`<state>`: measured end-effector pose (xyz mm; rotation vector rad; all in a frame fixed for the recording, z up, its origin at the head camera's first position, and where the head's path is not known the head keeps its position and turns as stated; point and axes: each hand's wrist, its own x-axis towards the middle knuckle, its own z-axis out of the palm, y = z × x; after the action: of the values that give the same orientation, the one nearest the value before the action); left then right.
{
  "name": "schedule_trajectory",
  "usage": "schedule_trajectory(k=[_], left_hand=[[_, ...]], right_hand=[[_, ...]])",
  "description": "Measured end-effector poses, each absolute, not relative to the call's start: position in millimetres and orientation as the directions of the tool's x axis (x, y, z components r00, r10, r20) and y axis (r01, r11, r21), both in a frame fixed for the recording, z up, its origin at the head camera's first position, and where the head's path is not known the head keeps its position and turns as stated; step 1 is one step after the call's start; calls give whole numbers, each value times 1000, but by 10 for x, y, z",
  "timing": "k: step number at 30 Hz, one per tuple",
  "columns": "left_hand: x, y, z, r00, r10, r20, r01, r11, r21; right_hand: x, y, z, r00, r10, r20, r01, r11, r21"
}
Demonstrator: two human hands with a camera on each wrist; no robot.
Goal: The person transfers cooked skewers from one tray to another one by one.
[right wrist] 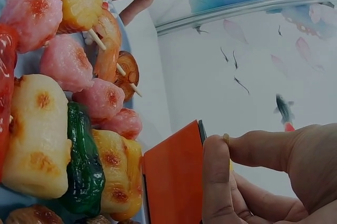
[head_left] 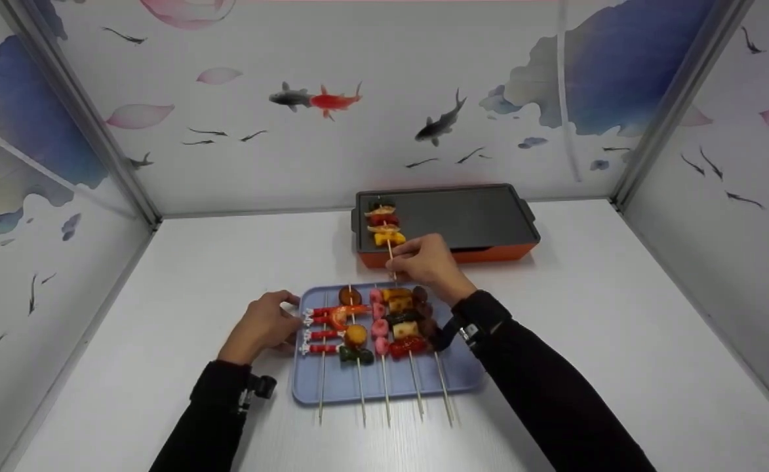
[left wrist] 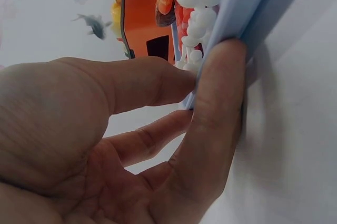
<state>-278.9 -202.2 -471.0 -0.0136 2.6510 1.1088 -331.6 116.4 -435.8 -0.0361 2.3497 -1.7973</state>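
My right hand [head_left: 429,263] pinches the bare stick of a skewer between thumb and forefinger. That skewer [head_left: 384,221], with yellow, red and dark pieces, lies over the left end of the black griddle plate [head_left: 456,216]. On the left, my left hand [head_left: 263,329] grips the rim of a blue tray [head_left: 384,391], thumb at the inner side and forefinger along the outside in the left wrist view. Several skewers lie side by side on the tray: pink balls [right wrist: 66,63], grilled pieces with green pepper [right wrist: 84,158], a shrimp [head_left: 339,318] and red-and-white sticks [head_left: 322,335].
The griddle has an orange base [head_left: 505,253] and stands at the back, against the printed wall [head_left: 227,170]. Skewer sticks [head_left: 446,396] jut over the tray's front edge. White table [head_left: 620,341] extends on both sides, and side walls [head_left: 718,196] enclose it.
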Motion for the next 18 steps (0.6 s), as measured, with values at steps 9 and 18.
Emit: schedule_trajectory(k=[9,18], left_hand=[[-2777,-2008,-4705,-967,94,-237,-104,705,702],[-2794,-1999,-4700,-967,68,-247,-122,725,677]], right_hand=[[-3308,1218,-4347,-976,-152,-157,118,240,-964],[-3262,1236,-4346,-975,-174,-140,108,180,-978]])
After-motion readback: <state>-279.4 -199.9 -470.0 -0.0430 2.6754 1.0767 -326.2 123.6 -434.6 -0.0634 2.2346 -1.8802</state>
